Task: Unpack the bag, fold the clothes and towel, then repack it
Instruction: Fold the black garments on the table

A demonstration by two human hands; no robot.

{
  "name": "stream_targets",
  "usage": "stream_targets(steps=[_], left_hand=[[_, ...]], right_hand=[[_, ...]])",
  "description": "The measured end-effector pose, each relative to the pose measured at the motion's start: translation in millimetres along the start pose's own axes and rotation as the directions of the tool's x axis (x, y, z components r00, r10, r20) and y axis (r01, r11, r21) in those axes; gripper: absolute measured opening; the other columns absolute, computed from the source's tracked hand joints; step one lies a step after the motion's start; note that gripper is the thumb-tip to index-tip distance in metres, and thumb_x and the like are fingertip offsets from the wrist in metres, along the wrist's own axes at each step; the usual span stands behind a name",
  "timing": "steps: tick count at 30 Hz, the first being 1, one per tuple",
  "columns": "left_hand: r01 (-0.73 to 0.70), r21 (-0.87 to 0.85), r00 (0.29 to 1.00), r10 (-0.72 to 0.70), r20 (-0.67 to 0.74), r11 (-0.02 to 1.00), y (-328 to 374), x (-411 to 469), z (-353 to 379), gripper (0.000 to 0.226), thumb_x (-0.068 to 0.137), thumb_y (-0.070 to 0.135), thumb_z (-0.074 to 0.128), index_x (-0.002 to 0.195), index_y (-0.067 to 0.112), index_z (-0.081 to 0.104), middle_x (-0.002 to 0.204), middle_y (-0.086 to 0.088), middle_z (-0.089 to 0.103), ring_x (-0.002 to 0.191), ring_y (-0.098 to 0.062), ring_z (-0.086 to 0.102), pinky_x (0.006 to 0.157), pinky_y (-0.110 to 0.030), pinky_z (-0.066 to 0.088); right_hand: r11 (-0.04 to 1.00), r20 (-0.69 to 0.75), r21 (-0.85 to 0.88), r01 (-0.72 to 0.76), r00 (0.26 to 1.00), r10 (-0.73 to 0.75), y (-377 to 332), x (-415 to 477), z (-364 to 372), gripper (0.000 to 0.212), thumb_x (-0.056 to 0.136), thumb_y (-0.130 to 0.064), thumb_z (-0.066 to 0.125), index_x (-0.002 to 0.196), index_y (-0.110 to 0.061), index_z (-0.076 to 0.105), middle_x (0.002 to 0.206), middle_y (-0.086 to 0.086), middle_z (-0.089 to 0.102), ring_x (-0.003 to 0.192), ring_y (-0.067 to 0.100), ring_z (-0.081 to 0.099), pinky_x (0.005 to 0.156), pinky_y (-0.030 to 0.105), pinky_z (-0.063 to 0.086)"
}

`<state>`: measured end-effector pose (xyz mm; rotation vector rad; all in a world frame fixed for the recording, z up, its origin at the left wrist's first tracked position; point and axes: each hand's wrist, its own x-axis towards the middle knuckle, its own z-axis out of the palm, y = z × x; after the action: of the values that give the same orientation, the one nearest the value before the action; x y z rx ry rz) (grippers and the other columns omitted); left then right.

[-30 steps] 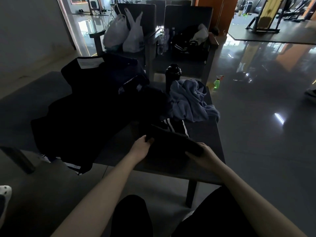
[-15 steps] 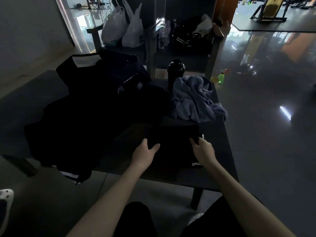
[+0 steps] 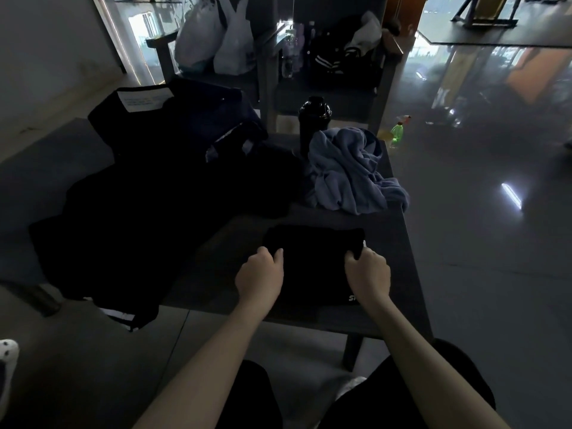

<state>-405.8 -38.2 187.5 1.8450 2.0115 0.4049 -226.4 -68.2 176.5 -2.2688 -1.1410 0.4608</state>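
Black garment point(image 3: 312, 264) lies folded by the tabletop's point(image 3: 399, 261) near edge. Its left side is gripped by the left hand point(image 3: 260, 275), fingers curled; the right hand point(image 3: 368, 274) pinches its far right corner.

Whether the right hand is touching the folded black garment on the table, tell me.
Touching. The head view shows the right hand with its fingers curled round the right edge of the black garment.

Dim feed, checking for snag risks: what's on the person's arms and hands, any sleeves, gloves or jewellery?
Both forearms are bare to the frame edge, with no sleeves in view. The left hand and right hand wear no gloves. No watch, band or ring shows, though the light is dim.
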Motion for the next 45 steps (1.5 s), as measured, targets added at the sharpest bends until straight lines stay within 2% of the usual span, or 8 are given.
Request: stream_targets(steps=[3, 8, 13, 20, 27, 33, 39, 45], left_hand=[[0.064, -0.039, 0.997, -0.062, 0.044, 0.997, 4, 9, -5, 0.057, 0.098, 0.053, 0.028, 0.118, 0.006, 0.054, 0.105, -0.010, 0.064, 0.095, -0.028, 0.062, 0.073, -0.034, 0.046], [0.100, -0.230, 0.989, -0.072, 0.131, 0.968, 24, 47, -15, 0.066, 0.094, 0.058, 0.037, 0.137, 0.009, 0.039, 0.129, -0.010, 0.054, 0.111, -0.027, 0.056, 0.093, -0.042, 0.047], [0.098, -0.280, 0.982, -0.048, 0.181, 0.955, 30, 70, -3, 0.034, 0.098, 0.037, 0.047, 0.118, 0.012, 0.057, 0.104, -0.006, 0.063, 0.089, -0.022, 0.063, 0.076, -0.035, 0.053], [0.068, -0.278, 0.997, -0.077, -0.022, 0.958, 14, 66, 7, 0.024, 0.100, 0.025, 0.044, 0.108, 0.009, 0.060, 0.089, -0.004, 0.062, 0.076, -0.017, 0.061, 0.053, -0.024, 0.040], [0.031, -0.165, 0.999, -0.034, -0.016, 0.986, 19, 56, 0, 0.037, 0.100, 0.036, 0.039, 0.118, 0.006, 0.053, 0.111, -0.010, 0.060, 0.093, -0.025, 0.061, 0.075, -0.038, 0.050], [0.073, -0.033, 0.997, -0.072, 0.040, 0.997, 6, 12, 0, 0.055, 0.099, 0.050, 0.026, 0.128, 0.006, 0.043, 0.123, -0.012, 0.055, 0.108, -0.031, 0.056, 0.089, -0.043, 0.042], [-0.031, -0.007, 1.000, 0.031, -0.004, 0.999, -1, -1, 1, 0.040, 0.103, 0.042, 0.024, 0.106, 0.009, 0.047, 0.084, -0.004, 0.057, 0.075, -0.025, 0.059, 0.062, -0.035, 0.044], [-0.090, 0.134, 0.990, 0.103, -0.095, 0.987, -5, -8, 11, 0.043, 0.101, 0.045, 0.029, 0.116, 0.009, 0.047, 0.107, -0.008, 0.060, 0.095, -0.025, 0.059, 0.078, -0.038, 0.049]], right_hand=[[0.999, -0.008, 0.028, -0.021, 1.000, 0.021, -5, -1, -6, 0.046, 0.097, -0.039, 0.035, 0.080, -0.004, 0.059, 0.082, 0.009, 0.061, 0.073, 0.023, 0.055, 0.063, 0.033, 0.035], [0.994, 0.001, 0.000, -0.113, 0.994, 0.113, -18, 18, -15, 0.059, 0.094, -0.059, 0.031, 0.108, -0.008, 0.056, 0.103, 0.010, 0.060, 0.095, 0.030, 0.058, 0.073, 0.034, 0.036], [0.990, -0.014, 0.034, -0.139, 0.990, 0.139, -14, 31, -17, 0.042, 0.099, -0.037, 0.036, 0.102, -0.004, 0.063, 0.108, 0.016, 0.063, 0.100, 0.036, 0.058, 0.075, 0.034, 0.036], [0.993, -0.093, 0.078, -0.093, 0.991, 0.100, 11, 29, -14, 0.041, 0.099, -0.025, 0.039, 0.064, -0.006, 0.048, 0.067, 0.003, 0.049, 0.069, 0.025, 0.046, 0.064, 0.031, 0.027], [0.995, 0.010, 0.043, -0.087, 0.996, 0.087, 4, 29, -18, 0.042, 0.100, -0.030, 0.038, 0.097, 0.005, 0.061, 0.103, 0.021, 0.062, 0.097, 0.038, 0.058, 0.071, 0.033, 0.034], [0.994, 0.048, -0.090, -0.063, 0.997, 0.068, 2, -30, -20, 0.053, 0.097, -0.041, 0.043, 0.138, -0.009, 0.033, 0.124, 0.014, 0.057, 0.110, 0.033, 0.057, 0.085, 0.040, 0.044], [0.995, -0.078, -0.062, 0.077, 0.994, -0.081, 16, -39, -4, 0.033, 0.100, -0.012, 0.035, 0.132, -0.008, 0.045, 0.094, 0.015, 0.069, 0.081, 0.033, 0.064, 0.062, 0.033, 0.037], [0.979, -0.076, -0.172, 0.110, 0.989, -0.124, 20, -42, -6, 0.039, 0.095, -0.012, 0.047, 0.134, -0.011, 0.046, 0.118, 0.016, 0.055, 0.098, 0.032, 0.056, 0.070, 0.035, 0.043]])
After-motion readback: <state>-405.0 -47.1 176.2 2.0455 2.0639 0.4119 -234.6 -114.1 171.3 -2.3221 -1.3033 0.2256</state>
